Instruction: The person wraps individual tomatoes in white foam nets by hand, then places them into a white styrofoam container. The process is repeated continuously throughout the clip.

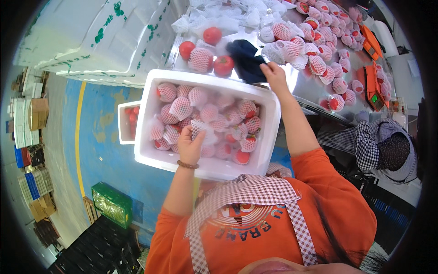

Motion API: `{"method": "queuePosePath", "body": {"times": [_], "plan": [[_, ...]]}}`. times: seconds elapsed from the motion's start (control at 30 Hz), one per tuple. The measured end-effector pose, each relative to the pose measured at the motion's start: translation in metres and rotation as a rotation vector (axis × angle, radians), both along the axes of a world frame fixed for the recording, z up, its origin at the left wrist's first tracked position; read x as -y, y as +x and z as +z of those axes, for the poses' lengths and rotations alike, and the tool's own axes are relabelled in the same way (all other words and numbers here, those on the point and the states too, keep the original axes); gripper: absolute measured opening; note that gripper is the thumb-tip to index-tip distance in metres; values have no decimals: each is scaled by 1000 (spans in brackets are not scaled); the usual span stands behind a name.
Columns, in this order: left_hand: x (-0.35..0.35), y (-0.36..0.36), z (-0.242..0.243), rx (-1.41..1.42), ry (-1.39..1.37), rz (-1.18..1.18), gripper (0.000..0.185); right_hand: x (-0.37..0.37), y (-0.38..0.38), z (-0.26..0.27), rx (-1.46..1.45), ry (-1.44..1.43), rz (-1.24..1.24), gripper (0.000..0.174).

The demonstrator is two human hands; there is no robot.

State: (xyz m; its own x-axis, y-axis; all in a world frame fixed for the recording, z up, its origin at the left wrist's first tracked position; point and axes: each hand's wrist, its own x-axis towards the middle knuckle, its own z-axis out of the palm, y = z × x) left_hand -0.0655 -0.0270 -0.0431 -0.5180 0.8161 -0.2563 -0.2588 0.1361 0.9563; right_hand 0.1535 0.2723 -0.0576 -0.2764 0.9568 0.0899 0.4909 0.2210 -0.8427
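Observation:
A white foam box (208, 174) stands before me, filled with red tomatoes in foam net sleeves (181, 108). Over it, my left hand (192, 142) pinches an empty-looking white foam net (205, 133) between thumb and fingers. At the box's far right edge my right hand (273, 77) grips a black cloth (247, 60), which lies on the metal table. Beside the cloth, bare tomatoes (223, 65) and a netted one (200, 59) rest on the table just beyond the box rim.
Loose foam nets (226, 15) and many netted tomatoes (317, 65) cover the table. Orange scales (373, 88) stand at right, near a co-worker (386, 147). White foam boxes (102, 37) stand at upper left; a smaller foam box (127, 141) is lower down. A green crate (113, 204) sits on the floor.

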Motion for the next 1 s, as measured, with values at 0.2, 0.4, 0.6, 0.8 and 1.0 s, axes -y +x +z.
{"method": "queuePosePath", "body": {"times": [0.2, 0.4, 0.6, 0.8, 1.0], "plan": [[-8, 15, 11, 69, 49, -92, 14, 17, 50, 65, 83, 138, -81, 28], [-16, 32, 38, 201, 87, -175, 16, 145, -8, 59, -34, -190, 607, 59], [-17, 19, 58, -150, 70, -211, 35, 95, -32, 65, 146, -392, 329, 28], [16, -34, 25, -1173, -34, -192, 45, 60, -42, 204, -199, 665, 353, 37], [51, -33, -9, -1370, -302, -218, 54, 169, -86, 317, -507, 815, 1322, 25]]}}
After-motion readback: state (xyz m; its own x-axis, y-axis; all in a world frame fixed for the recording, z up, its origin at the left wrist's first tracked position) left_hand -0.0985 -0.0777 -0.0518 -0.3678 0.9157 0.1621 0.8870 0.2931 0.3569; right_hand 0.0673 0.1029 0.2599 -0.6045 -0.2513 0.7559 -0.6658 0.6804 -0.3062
